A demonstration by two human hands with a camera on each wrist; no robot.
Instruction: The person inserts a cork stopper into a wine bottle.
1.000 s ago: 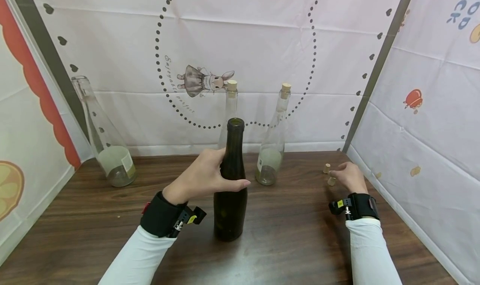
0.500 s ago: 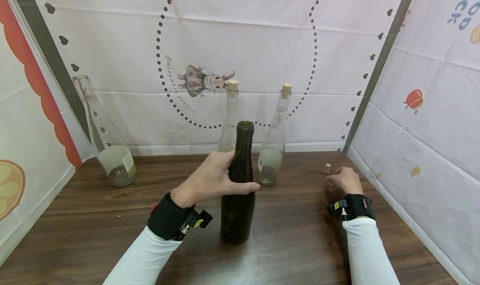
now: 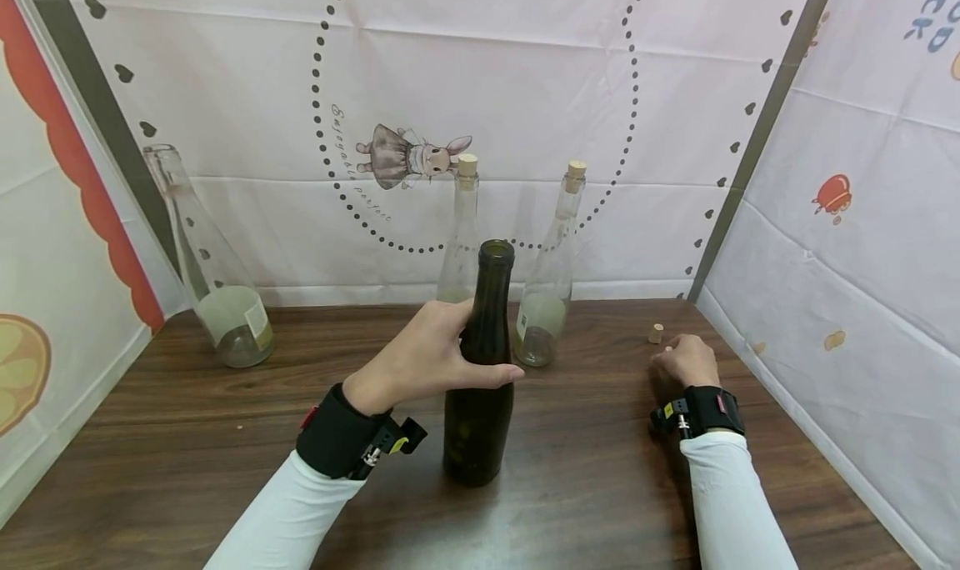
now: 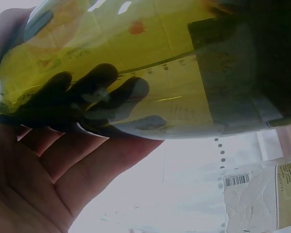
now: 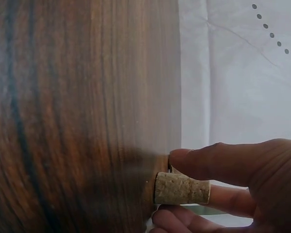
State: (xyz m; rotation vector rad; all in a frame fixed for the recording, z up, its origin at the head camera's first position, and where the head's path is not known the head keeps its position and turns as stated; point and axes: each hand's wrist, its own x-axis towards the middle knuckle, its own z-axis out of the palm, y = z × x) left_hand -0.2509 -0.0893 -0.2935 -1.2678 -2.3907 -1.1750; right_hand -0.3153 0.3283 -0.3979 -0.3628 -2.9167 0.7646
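Head view: bright, even, diffuse light, sharp overall. Soft sheen on the table (image 3: 187, 437) in front of the dark bottle (image 3: 480, 370), faint shadows under the arms. Wide-angle bend at the edges; backdrop seams bow. Left wrist view: strongly backlit, background blown out to white, bottle (image 4: 150, 63) glows yellow-green, fingers (image 4: 87, 92) show as dark shapes through the glass, close focus soft. Right wrist view: wood grain blurred, cork (image 5: 182, 188) fairly sharp, white wall overexposed.
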